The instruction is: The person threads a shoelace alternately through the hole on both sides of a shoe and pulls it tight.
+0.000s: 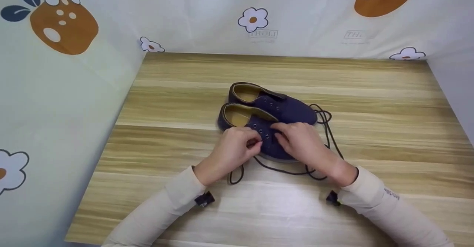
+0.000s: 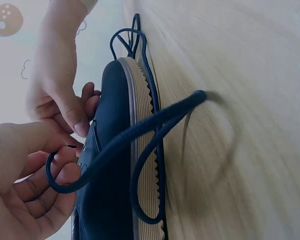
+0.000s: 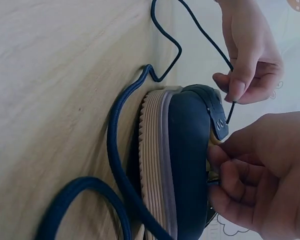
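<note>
On the tabletop (image 1: 166, 91), another shoe (image 1: 300, 110) flanks the near shoe (image 1: 273, 149); left fingers (image 2: 65, 156) pinch lace (image 2: 140, 127); right fingers' (image 3: 233, 180) hold is unclear.

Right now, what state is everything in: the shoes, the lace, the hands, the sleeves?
Near shoe: upright on the table, its visible eyelets apparently unlaced.
Far shoe: upright, its visible eyelets unlaced.
Lace: loose and looping, one end held.
Left hand: pinching the lace near its tip.
Right hand: fingers curled, touching the near shoe.
Sleeves: reaching down to the wrists.
</note>
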### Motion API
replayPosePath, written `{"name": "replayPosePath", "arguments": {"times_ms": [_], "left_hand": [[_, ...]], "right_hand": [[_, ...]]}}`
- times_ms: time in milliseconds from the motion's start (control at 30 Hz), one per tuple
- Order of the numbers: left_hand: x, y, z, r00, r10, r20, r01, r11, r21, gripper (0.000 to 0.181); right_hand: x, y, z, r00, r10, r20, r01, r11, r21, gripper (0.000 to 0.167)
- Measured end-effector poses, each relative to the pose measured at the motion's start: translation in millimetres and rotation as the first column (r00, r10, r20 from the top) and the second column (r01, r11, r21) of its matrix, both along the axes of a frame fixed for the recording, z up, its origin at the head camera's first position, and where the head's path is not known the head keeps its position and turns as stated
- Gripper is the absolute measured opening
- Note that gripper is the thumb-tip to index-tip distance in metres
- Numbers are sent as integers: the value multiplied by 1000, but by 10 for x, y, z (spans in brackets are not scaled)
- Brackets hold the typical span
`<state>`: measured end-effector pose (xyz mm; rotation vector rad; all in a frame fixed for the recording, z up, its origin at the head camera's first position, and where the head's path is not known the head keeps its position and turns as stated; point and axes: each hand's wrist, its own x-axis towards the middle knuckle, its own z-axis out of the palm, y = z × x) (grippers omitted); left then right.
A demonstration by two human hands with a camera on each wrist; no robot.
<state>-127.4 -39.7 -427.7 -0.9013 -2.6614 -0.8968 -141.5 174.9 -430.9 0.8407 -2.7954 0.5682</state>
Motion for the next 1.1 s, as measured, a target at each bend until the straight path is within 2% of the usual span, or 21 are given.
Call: {"name": "replayPosePath", "arguments": {"times_ms": [167,400,733,900,1100], "left_hand": [[-2,25,-1,1000,-4,14,4,1000,-23,6],[-17,52,-13,1000,18,19,-17,997,-71,7],[-19,89,14,997,69,-19,-71,987,-147,9],[-14,116,6,994,62,-85,-77,980,-185,10],[1,125,-34,979,64,-194,-102,975,-196,10]], "right_hand": [[-7,-13,3,999,22,30,-22,1000,-19,20],[-9,-8,7,997,42,62,-39,998,-52,18],[-12,7,-17,993,80,81,-63,978,-199,17],[-39,23,-36,987,99,130,-59,957,-284,17],[-78,40,-36,968,105,229,-19,937,-348,18]]}}
